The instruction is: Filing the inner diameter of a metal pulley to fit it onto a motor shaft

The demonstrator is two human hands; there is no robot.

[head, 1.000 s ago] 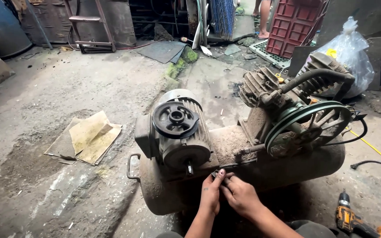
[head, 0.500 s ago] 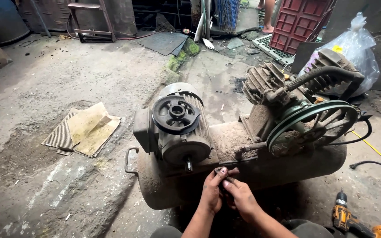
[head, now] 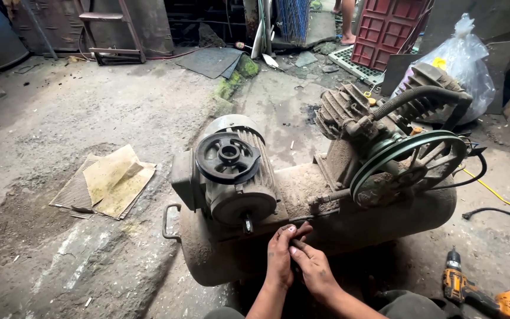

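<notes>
A rusty, dusty air compressor tank lies on the concrete floor in front of me. On its left end sits a grey electric motor with a bare shaft. A loose black pulley rests on top of the motor. Both my hands meet at the front edge of the motor's mounting plate. My left hand pinches at that edge. My right hand presses against it, fingers closed round a small dark piece that I cannot identify. To the right stand the finned pump and its green flywheel.
A yellow cordless drill lies at the lower right, by a black cable and a yellow hose. Torn cardboard lies to the left. A red crate, a clear plastic bag and someone's bare legs are behind.
My hands stay at the same spot on the mounting plate, fingers shifting slightly. The view has tilted a little, so the compressor sits lower in the frame.
</notes>
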